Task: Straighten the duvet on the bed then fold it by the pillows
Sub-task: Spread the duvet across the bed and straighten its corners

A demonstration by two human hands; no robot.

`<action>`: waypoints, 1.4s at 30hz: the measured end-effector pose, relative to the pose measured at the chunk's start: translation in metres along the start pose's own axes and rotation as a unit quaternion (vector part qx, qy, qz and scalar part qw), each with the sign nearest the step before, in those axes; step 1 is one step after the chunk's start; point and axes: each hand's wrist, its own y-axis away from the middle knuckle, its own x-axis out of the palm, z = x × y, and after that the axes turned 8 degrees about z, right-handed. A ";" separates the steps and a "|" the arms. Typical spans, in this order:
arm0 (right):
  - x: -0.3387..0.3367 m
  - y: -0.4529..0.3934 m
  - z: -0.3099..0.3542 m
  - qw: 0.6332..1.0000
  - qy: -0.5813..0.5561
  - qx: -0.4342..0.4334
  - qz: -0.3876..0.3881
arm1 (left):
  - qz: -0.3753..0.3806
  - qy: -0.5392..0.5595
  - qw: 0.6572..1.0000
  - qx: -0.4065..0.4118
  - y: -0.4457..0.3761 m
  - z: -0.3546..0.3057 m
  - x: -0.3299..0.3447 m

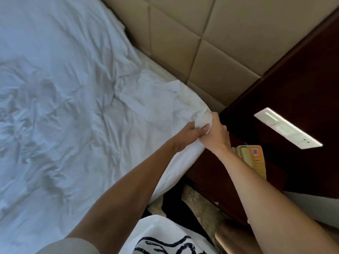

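A crumpled white duvet (69, 99) covers the bed and fills the left half of the view. Its near corner (200, 116) is bunched up at the bed's right edge, close to the padded headboard. My left hand (189, 133) grips that bunched corner from the bed side, fingers curled into the cloth. My right hand (217, 132) grips the same corner from the other side, touching the left hand. No pillows are in view.
A beige padded headboard (211, 39) runs along the top. A dark wooden nightstand (293, 110) stands right of the bed, with a white switch panel (288, 128) and a beige telephone (254, 158). Patterned carpet (200, 204) lies below.
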 end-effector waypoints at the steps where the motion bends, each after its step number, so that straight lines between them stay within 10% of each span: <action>1: -0.018 -0.002 -0.016 1.000 -0.007 0.012 -0.020 | 0.013 -0.013 1.000 0.000 -0.015 -0.010 0.020; 8: -0.073 -0.013 -0.091 0.995 -0.042 0.059 -0.062 | 0.049 -0.028 0.998 -0.039 -0.075 -0.033 0.097; 25: -0.014 -0.123 -0.075 0.983 -0.114 0.115 0.081 | -0.082 -0.283 0.942 -0.160 -0.140 -0.014 0.005; 32: 0.007 -0.190 -0.082 0.975 -0.138 0.145 0.099 | 0.053 -0.142 0.963 -0.223 -0.207 0.006 -0.030; 42: 0.060 -0.262 -0.144 0.916 -0.324 0.227 0.072 | 0.155 -0.230 0.938 -0.207 -0.283 0.067 -0.065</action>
